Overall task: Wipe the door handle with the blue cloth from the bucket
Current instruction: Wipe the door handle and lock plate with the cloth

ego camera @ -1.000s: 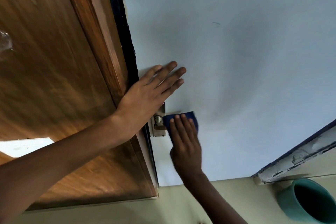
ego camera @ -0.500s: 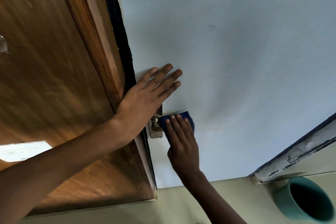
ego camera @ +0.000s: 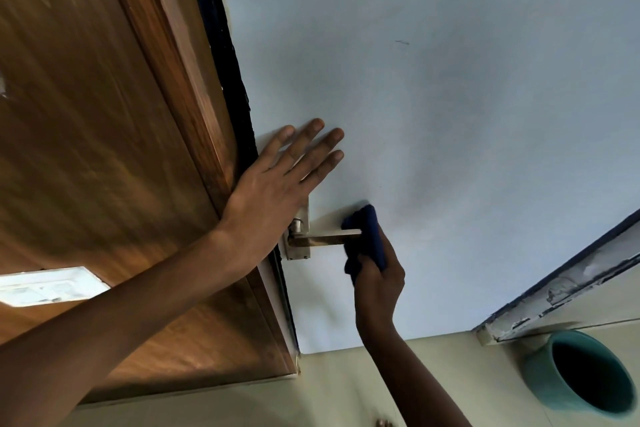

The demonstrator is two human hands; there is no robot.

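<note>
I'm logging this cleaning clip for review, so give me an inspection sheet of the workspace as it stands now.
Surface: pale blue door, plain, one small dark mark high up.
Job's things: blue cloth bunched at the free end of the metal door handle; teal bucket on the floor at lower right, its inside dark.
Clutter: nothing seen.
Grippers: left hand flat and open against the door above the handle plate; right hand shut on the cloth.
Cables: nothing seen.
Surroundings: brown wooden frame at left with a white switch plate; beige floor; chipped painted trim at right.
</note>
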